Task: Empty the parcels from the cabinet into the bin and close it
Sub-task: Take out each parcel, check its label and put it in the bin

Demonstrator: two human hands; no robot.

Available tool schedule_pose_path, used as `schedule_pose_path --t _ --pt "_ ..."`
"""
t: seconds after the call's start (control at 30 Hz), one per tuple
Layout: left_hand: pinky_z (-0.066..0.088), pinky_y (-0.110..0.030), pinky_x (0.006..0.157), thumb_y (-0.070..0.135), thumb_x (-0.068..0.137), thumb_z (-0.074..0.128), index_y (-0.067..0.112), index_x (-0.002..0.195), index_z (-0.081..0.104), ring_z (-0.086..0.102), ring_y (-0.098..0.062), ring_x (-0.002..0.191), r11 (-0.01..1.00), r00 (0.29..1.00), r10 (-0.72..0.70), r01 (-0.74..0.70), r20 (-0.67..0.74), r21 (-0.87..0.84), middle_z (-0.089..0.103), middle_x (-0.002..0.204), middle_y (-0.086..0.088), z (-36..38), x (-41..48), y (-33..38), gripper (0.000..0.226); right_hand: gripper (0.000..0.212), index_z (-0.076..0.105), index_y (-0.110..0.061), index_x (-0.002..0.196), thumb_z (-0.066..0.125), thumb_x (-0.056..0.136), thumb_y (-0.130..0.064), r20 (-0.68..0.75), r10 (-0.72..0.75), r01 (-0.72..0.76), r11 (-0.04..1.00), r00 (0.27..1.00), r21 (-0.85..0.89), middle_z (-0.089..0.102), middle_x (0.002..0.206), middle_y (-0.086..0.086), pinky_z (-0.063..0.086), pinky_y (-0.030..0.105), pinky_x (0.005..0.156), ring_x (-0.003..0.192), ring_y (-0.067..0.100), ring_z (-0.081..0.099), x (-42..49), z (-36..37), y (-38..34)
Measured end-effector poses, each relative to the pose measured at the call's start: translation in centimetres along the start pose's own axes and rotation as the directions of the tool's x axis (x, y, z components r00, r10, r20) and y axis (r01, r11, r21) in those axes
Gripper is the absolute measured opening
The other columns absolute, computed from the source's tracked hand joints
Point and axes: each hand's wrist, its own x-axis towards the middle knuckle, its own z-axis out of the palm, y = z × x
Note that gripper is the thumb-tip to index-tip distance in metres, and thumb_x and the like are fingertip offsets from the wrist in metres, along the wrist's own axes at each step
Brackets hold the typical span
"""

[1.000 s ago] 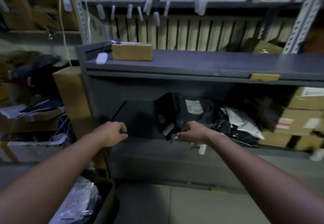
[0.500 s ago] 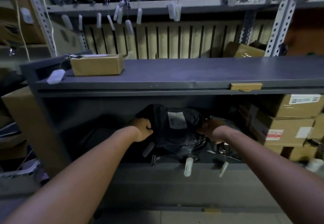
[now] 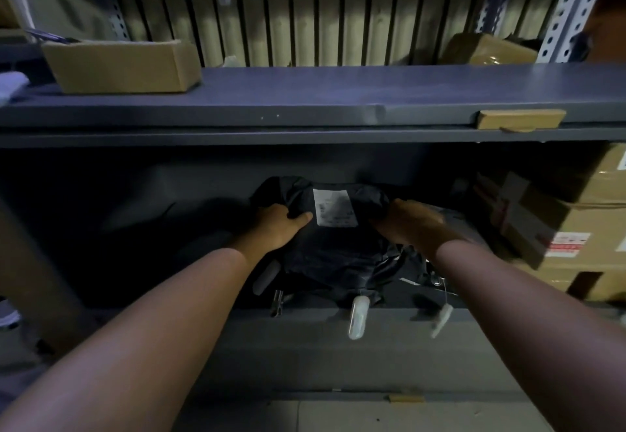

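Note:
A black plastic parcel (image 3: 333,252) with a white shipping label lies inside the open grey cabinet (image 3: 305,120), in its dark lower compartment. My left hand (image 3: 276,226) grips the parcel's left side, thumb on its front near the label. My right hand (image 3: 411,223) grips its right side, fingers curled over the bag. More dark bags lie under and to the right of it, partly hidden. The bin is out of view.
Stacked cardboard boxes (image 3: 576,228) fill the cabinet's right part. A small brown box (image 3: 125,66) sits on the cabinet top at left, another box (image 3: 487,49) at back right. White tags (image 3: 357,316) hang over the lower front edge. Slatted wall and shelf uprights stand behind.
I have moved closer to the cabinet. Both hands went from its front edge into the compartment and took hold of the black parcel at its two sides.

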Motion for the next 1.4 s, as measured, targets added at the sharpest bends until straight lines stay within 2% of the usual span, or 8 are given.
schedule_pose_path --t 0.3,0.4,0.47,0.63,0.77,0.9,1.07,1.4 --pt "0.046 -0.031 0.077 0.026 0.093 0.068 0.016 0.077 0.053 0.058 -0.022 0.084 0.961 0.998 0.02 -0.002 0.062 -0.278 0.059 0.084 -0.004 -0.5 0.2 0.2 0.024 0.046 0.049 -0.002 0.141 0.05 0.102 -0.027 0.086 -0.053 0.04 0.989 0.995 0.146 0.05 0.144 0.019 0.038 0.028 0.093 0.131 0.033 0.049 -0.2 -0.5 -0.6" --pt "0.046 -0.029 0.075 0.022 0.094 0.067 0.016 0.08 0.053 0.058 -0.018 0.084 0.946 0.997 0.026 0.0 0.074 -0.325 0.059 0.085 -0.002 -1.5 -1.5 0.2 0.021 0.04 0.06 0.0 0.127 0.06 0.097 -0.026 0.067 -0.067 0.045 0.959 0.996 0.281 0.062 0.128 0.02 0.04 0.027 0.083 0.119 0.034 0.057 -1.0 -0.4 -0.3" --pt "0.049 -0.034 0.087 0.022 0.093 0.068 0.012 0.091 0.057 0.061 -0.022 0.096 0.93 0.995 0.036 0.0 0.089 -0.368 0.064 0.098 -0.006 -2.4 -3.1 0.0 0.015 0.036 0.066 0.0 0.118 0.065 0.094 -0.026 0.02 -0.082 0.069 0.925 0.996 0.374 0.068 0.116 0.017 0.043 0.028 0.081 0.107 0.03 0.063 -2.2 -0.5 0.1" --pt "0.047 -0.033 0.095 0.026 0.09 0.072 0.011 0.114 0.057 0.056 -0.017 0.106 0.905 0.994 -0.01 0.054 0.107 -0.421 0.06 0.114 0.001 -4.7 -8.6 -0.1 0.032 0.018 0.06 -0.009 0.077 0.073 0.088 -0.015 -0.087 -0.047 0.093 0.754 0.995 0.65 0.06 0.079 0.007 0.039 0.031 0.064 0.079 0.022 0.055 -8.0 -0.5 0.3" --pt "0.05 -0.038 0.101 0.017 0.084 0.079 0.005 0.147 0.037 0.059 -0.021 0.114 0.812 0.987 -0.069 0.139 0.143 -0.567 0.056 0.136 -0.009 -5.2 -14.0 -1.5 0.077 0.015 0.06 -0.01 0.08 0.073 0.087 -0.012 -0.091 -0.051 0.101 0.668 0.995 0.738 0.063 0.076 0.008 0.045 0.033 0.065 0.069 0.019 0.055 -13.9 0.0 0.9" --pt "0.052 -0.019 0.071 0.01 0.087 0.075 0.007 0.128 0.054 0.067 -0.012 0.096 0.808 0.989 -0.041 0.115 0.14 -0.578 0.067 0.119 -0.009 -5.0 -20.1 -3.0 0.046 0.012 0.06 -0.001 0.089 0.071 0.089 -0.006 -0.087 -0.068 0.11 0.542 0.994 0.833 0.059 0.076 0.008 0.041 0.023 0.061 0.068 0.015 0.052 -20.4 2.0 1.2" --pt "0.056 -0.03 0.086 0.003 0.086 0.074 0.01 0.127 0.06 0.07 -0.018 0.099 0.711 0.987 -0.054 0.142 0.149 -0.689 0.072 0.112 -0.006 -3.5 -26.6 -5.8 0.044 0.018 0.057 -0.008 0.079 0.071 0.086 -0.001 -0.091 -0.046 0.102 0.471 0.995 0.876 0.055 0.071 0.004 0.04 0.012 0.056 0.066 0.013 0.05 -26.7 5.1 1.7" --pt "0.056 -0.024 0.079 0.0 0.089 0.068 0.026 0.108 0.066 0.07 -0.013 0.095 0.687 0.997 -0.031 0.07 0.067 -0.723 0.074 0.102 0.001 -1.4 -33.1 -8.1 0.032 0.023 0.054 -0.011 0.079 0.071 0.086 0.002 -0.066 -0.075 0.093 0.467 0.995 0.879 0.052 0.069 0.004 0.041 0.013 0.051 0.062 0.012 0.047 -31.6 6.7 1.6"
